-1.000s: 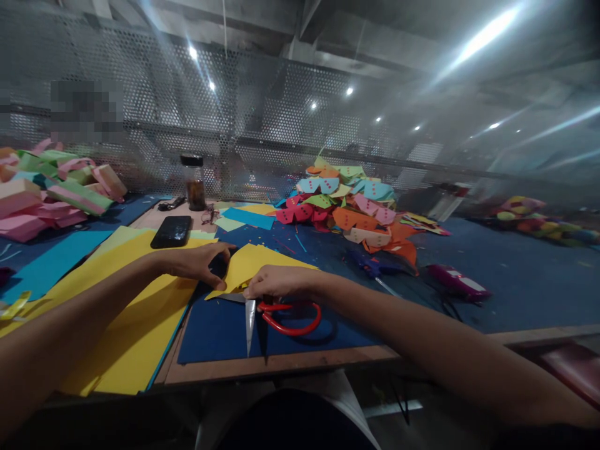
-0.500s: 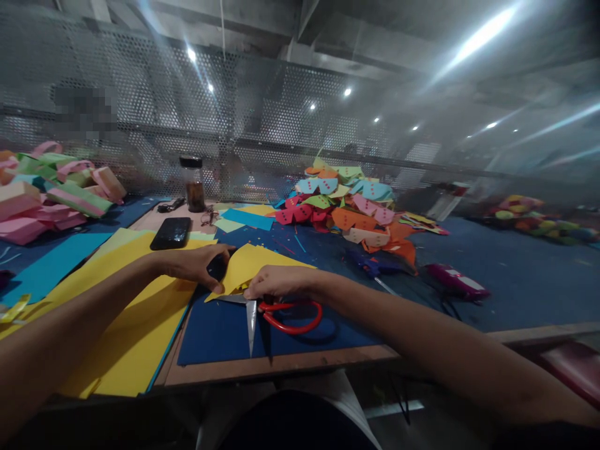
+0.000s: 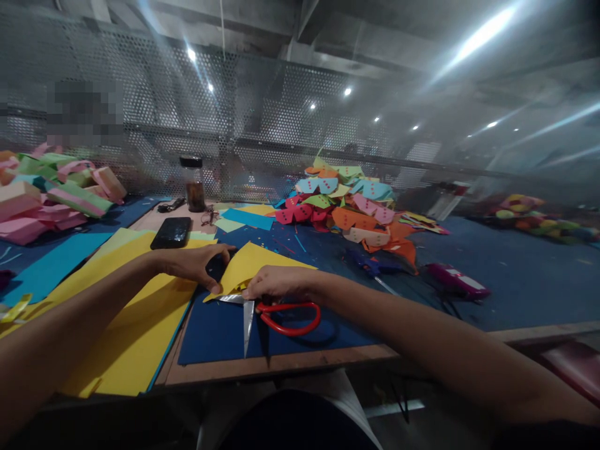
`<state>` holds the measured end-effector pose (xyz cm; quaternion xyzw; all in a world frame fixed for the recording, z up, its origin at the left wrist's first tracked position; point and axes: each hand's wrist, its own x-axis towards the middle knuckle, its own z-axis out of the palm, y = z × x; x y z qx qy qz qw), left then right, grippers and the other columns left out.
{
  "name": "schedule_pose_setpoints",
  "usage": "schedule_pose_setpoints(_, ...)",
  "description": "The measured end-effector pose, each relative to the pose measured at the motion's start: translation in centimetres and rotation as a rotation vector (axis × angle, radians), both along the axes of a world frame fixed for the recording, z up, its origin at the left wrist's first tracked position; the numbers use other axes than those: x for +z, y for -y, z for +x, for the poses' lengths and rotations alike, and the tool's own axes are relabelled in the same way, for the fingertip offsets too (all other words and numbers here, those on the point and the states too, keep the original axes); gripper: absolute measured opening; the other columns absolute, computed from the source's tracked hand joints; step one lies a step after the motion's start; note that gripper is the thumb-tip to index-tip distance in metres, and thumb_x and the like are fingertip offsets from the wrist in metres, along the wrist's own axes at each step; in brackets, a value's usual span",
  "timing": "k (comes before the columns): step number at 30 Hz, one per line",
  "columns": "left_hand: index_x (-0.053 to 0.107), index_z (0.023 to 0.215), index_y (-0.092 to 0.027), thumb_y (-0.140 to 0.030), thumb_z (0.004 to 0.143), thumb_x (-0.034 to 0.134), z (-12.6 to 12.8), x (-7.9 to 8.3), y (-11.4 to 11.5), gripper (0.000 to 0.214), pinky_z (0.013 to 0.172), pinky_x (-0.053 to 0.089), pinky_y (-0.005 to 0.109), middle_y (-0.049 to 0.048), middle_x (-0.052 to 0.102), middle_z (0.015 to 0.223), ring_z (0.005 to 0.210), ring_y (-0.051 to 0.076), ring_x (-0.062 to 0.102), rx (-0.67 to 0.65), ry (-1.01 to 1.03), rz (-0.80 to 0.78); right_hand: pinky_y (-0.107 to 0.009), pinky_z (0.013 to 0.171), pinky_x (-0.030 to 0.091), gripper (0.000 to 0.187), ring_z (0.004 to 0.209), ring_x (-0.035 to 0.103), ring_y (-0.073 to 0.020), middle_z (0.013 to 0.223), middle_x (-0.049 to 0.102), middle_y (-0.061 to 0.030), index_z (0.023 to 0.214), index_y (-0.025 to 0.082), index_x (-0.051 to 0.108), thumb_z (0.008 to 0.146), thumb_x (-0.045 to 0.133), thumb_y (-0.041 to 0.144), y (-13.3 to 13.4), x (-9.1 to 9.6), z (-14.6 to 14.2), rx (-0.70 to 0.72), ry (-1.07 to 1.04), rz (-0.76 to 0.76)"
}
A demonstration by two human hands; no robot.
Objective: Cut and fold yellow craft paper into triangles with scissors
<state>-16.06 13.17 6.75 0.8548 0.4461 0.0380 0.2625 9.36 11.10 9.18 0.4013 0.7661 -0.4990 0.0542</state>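
A folded yellow paper point(image 3: 257, 257) stands slightly raised over the dark blue mat point(image 3: 210, 340). At its left side my left hand point(image 3: 187, 262) grips it, thumb at the near corner and fingertips at the far edge, the hand arched. My right hand point(image 3: 281, 284) is closed on red-handled scissors point(image 3: 295, 320) at the paper's near edge. Their blades are spread: one lies along the paper's lower edge, the other points down toward me. One red handle loop hangs out below the hand. The fingers inside the handles are partly hidden.
Large yellow sheets point(image 3: 126, 319) lie on the left, with a black phone point(image 3: 171, 232) and a lidded jar point(image 3: 194, 187) behind. Cut, dotted paper shapes point(image 3: 347, 209) are heaped at the back. A blue glue gun point(image 3: 375, 262) and a purple packet point(image 3: 457, 281) lie to the right.
The scissors have shifted slightly left, and their lower blade tip has swung a little left. The yellow paper's near edge has shifted slightly. My left hand stays nearly in place.
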Motion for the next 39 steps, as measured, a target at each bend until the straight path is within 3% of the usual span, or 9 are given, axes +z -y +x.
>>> schedule_pose_setpoints(8,0.054,0.119,-0.021,-0.065,0.069,0.078,-0.2,0.0,0.1,0.071,0.1,0.049,0.043,0.0187,0.028,0.164,0.128,0.036,0.054,-0.018,-0.002,0.043,-0.024,0.053,0.033,0.028,0.052,0.044,-0.0101,0.056,0.051,0.0034,0.064,0.015,0.057,0.085,0.062,0.034,0.0,-0.4,-0.2,-0.01,0.012,0.042)
schedule_pose_setpoints(15,0.054,0.123,-0.021,-0.064,0.069,0.078,-0.2,-0.1,0.1,0.073,0.101,0.048,0.041,0.0166,0.044,0.155,0.129,0.034,0.054,0.0,-0.017,0.051,-0.023,0.051,0.031,0.031,0.051,0.041,-0.0091,0.055,0.049,0.0038,0.064,0.015,0.058,0.086,0.06,0.036,-0.1,-0.6,-0.1,0.038,0.029,0.082)
schedule_pose_setpoints(22,0.053,0.126,-0.02,-0.062,0.071,0.078,0.2,0.0,0.3,0.074,0.119,0.029,0.049,0.0193,0.03,0.164,0.147,0.036,0.035,0.014,0.02,0.033,-0.023,0.053,0.032,0.029,0.054,0.042,-0.0091,0.056,0.047,0.0045,0.065,0.015,0.056,0.087,0.059,0.034,0.0,-0.2,0.5,0.032,0.028,0.101)
schedule_pose_setpoints(32,0.053,0.133,-0.022,-0.065,0.075,0.073,2.5,-1.2,0.3,0.075,0.117,0.034,0.046,0.0153,0.046,0.156,0.143,0.033,0.043,0.056,0.116,0.187,-0.024,0.054,0.03,0.032,0.052,0.039,-0.0089,0.052,0.043,0.0059,0.06,0.016,0.052,0.089,0.058,0.029,-1.0,0.2,3.1,-0.01,0.039,0.086)
schedule_pose_setpoints(39,0.061,0.109,-0.023,-0.064,0.081,0.068,2.3,-0.6,0.4,0.05,0.117,0.033,0.042,0.0113,0.052,0.152,0.143,0.03,0.044,0.094,0.216,0.109,-0.023,0.053,0.029,0.032,0.051,0.036,-0.0087,0.051,0.041,0.0071,0.058,0.017,0.051,0.086,0.06,0.03,-1.2,-0.1,4.6,-0.08,-0.042,0.027)
